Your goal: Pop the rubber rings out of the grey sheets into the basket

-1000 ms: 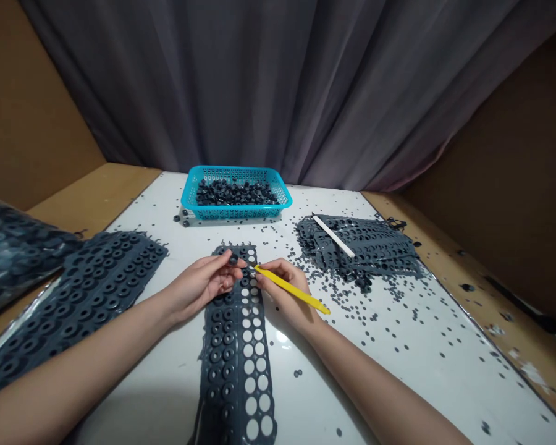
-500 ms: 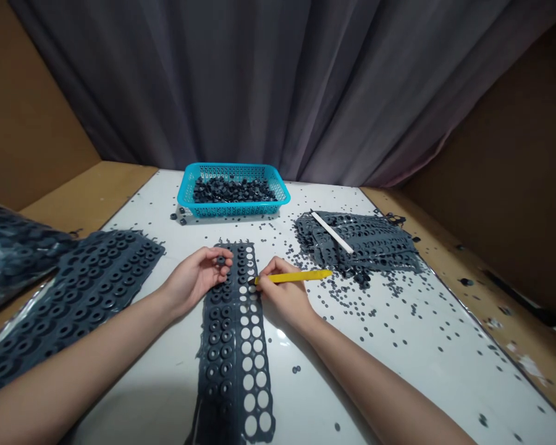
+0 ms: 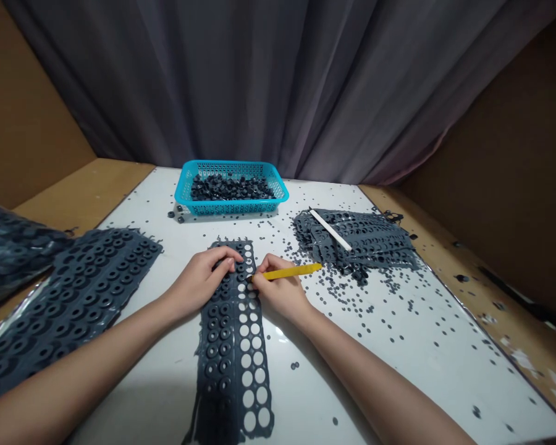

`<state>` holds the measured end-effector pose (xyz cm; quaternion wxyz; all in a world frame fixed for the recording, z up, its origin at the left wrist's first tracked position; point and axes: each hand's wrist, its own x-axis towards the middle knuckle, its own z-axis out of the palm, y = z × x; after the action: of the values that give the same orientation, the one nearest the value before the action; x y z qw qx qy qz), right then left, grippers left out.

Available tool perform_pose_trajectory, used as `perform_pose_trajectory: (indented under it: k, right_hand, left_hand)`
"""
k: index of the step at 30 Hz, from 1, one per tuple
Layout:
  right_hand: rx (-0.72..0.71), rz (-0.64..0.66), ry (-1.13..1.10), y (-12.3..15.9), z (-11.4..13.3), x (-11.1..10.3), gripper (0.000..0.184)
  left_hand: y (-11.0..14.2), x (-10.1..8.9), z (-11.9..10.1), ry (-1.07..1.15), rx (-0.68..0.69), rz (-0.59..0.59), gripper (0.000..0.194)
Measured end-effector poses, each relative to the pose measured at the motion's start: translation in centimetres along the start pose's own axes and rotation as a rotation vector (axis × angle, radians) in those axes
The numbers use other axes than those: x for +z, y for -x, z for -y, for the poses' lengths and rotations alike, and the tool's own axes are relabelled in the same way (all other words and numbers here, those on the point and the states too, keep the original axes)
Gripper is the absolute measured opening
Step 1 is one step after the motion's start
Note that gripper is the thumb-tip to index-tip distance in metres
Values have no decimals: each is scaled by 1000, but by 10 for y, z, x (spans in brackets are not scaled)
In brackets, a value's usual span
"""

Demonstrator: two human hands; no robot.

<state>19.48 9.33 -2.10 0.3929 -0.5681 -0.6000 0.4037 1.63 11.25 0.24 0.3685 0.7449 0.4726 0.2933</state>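
Left hand (image 3: 198,281) and right hand (image 3: 280,292) are showing bare skin, with slim fingers and short nails. Left forearm (image 3: 88,352) and right forearm (image 3: 366,377) are appearing equally bare, narrowing toward the wrist just behind each hand and widening away from the hand, each running uncovered out of the lower edge of the view.

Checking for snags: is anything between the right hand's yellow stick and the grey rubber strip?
Nothing visible. The flat yellow stick, held in the right hand, meets the dark grey perforated rubber strip close beside the left hand resting on it.
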Motion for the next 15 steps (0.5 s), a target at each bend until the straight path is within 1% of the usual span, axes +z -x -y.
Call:
perform_pose_trajectory:
  k: [3, 6, 9, 12, 15]
  right_hand:
    - [9, 6, 41, -1, 4, 0, 10]
    - [23, 17, 28, -2, 5, -1, 9]
    - [29, 27, 23, -1, 5, -1, 9]
    - [36, 29, 9, -1, 4, -1, 9]
    - [42, 24, 8, -2, 3, 0, 7]
  left_hand:
    - [0, 0, -3, -115, 70, 0, 23]
    - [0, 3, -1, -237, 171, 14, 15]
    - [0, 8, 5, -359, 256, 59, 14]
    - [-2, 11, 9, -456, 293, 109, 20]
    - [-3, 13, 8, -563, 346, 178, 18]
